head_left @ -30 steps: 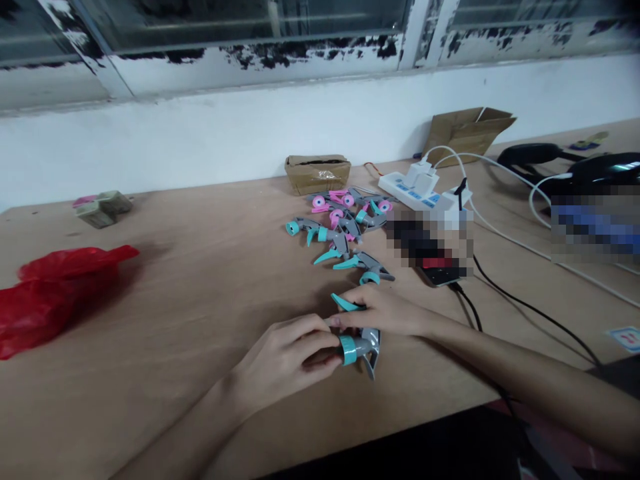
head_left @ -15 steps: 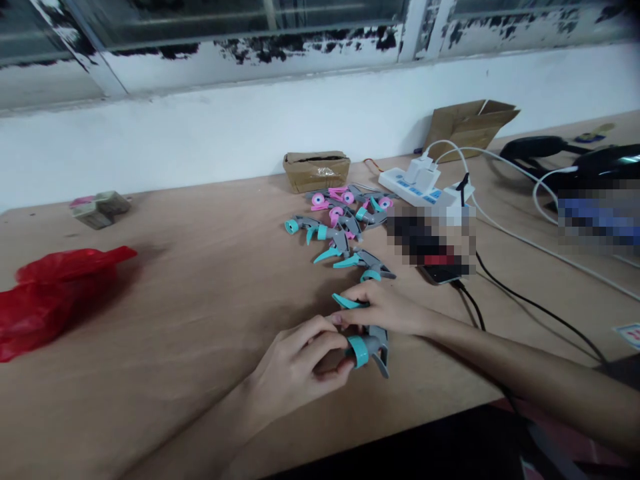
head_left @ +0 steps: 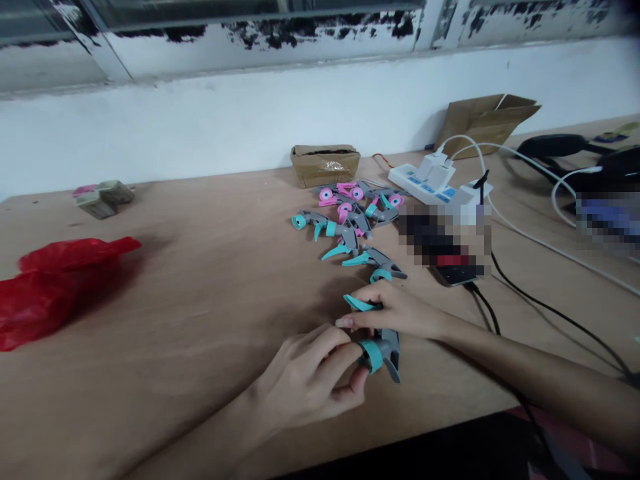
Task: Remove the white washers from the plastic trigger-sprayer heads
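1. The left hand (head_left: pixel 307 380), at 8 o'clock of the held spray head (12 being toward the wall), has forefinger and thumb closed on the rim of a teal collar (head_left: pixel 373 355); whether a fingertip goes inside is hidden. Pinching opposite sides of the rim evenly should keep the collar square on its neck.
2. Off at 11 o'clock, loose spray heads (head_left: pixel 345 235) with teal or pink parts lie clustered on the tabletop (head_left: pixel 200 347); elbow room is better on the bare side, toward 9.
3. The held spray head (head_left: pixel 389 345), gray, sits near the front edge, its collar facing 9 o'clock and its teal trigger (head_left: pixel 361 304) pointing toward 10.
4. The right hand (head_left: pixel 400 310), between 12 and 1, grips the body beside the trigger, some fingertips out of sight. A firm hold on the body, without squeezing the trigger, would best brace it against the left hand.
5. Between 1 and 2, a phone (head_left: pixel 453 277) trails a black cable (head_left: pixel 486 308); the right forearm is best kept off it.
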A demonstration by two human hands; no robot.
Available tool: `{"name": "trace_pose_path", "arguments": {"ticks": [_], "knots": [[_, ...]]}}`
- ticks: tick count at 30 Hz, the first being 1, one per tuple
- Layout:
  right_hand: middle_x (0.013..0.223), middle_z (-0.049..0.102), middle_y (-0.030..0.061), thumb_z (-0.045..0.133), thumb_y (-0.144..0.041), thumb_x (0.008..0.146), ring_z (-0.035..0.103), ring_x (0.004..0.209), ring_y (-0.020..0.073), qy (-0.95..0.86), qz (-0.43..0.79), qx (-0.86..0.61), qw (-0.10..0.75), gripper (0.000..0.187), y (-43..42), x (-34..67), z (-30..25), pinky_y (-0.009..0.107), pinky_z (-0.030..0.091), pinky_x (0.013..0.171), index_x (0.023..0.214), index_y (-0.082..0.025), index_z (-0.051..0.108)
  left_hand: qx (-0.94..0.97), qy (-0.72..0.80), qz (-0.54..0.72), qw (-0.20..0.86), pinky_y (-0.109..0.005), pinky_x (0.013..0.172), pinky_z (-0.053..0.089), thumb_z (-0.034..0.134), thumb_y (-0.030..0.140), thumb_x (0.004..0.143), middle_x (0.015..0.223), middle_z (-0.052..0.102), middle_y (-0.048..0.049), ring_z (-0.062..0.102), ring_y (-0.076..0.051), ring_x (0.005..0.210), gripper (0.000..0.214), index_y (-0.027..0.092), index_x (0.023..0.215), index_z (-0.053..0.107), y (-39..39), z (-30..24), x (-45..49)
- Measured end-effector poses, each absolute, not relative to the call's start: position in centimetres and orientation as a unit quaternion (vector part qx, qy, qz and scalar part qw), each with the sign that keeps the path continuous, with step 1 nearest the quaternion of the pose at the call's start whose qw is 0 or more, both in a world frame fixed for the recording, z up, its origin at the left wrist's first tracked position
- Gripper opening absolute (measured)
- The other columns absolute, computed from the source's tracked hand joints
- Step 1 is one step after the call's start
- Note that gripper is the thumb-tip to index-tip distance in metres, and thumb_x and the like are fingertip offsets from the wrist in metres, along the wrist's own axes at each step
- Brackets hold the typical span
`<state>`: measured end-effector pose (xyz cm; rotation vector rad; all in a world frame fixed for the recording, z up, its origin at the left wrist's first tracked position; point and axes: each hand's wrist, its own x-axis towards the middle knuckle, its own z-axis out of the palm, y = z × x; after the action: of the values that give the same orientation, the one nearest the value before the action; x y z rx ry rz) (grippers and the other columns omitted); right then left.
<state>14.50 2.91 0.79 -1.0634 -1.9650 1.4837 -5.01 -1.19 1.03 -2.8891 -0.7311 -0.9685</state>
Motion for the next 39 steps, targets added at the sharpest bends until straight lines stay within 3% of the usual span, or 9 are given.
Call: {"name": "trace_pose_path", "arguments": {"ticks": [19, 29, 39], "knots": [[0.055, 0.056, -0.0028, 0.063, -0.042, 0.078, 0.051, 0.053, 0.0075, -0.719, 0.532, -0.379, 0.238, 0.033, 3.0, 14.5, 0.7, 0.018, 0.035, 0.047, 0.061, -0.014, 0.058, -0.902, -0.282, -0.319, 0.065, -0.023, 0.053, 0.052, 0.05, 0.014, 0.079, 0.072, 0.063, 0.0011, 0.063, -0.012, 0.063, 0.009, 0.017, 0.083, 0.058, -1.8, 1.1, -4.4], [0.056, 0.059, -0.0017, 0.061, -0.041, 0.08, 0.054, 0.052, 0.0082, -0.725, 0.531, -0.382, 0.217, 0.032, 3.1, 14.9, 0.5, 0.017, 0.036, 0.045, 0.063, -0.014, 0.056, -0.906, -0.259, -0.31, -0.125, -0.023, 0.063, 0.056, 0.057, 0.018, 0.078, 0.085, 0.064, -0.0019, 0.064, -0.012, 0.073, 0.013, 0.02, 0.09, 0.062, -0.8, 0.9, -5.4], [0.056, 0.059, -0.0014, 0.064, -0.04, 0.078, 0.054, 0.052, 0.0084, -0.721, 0.532, -0.382, 0.225, 0.033, 3.0, 14.7, 0.5, 0.017, 0.037, 0.046, 0.061, -0.014, 0.056, -0.918, -0.258, -0.292, -0.072, -0.021, 0.062, 0.056, 0.057, 0.018, 0.078, 0.085, 0.065, -0.0007, 0.065, -0.011, 0.072, 0.009, 0.02, 0.086, 0.062, -0.7, 1.2, -5.3]]}}
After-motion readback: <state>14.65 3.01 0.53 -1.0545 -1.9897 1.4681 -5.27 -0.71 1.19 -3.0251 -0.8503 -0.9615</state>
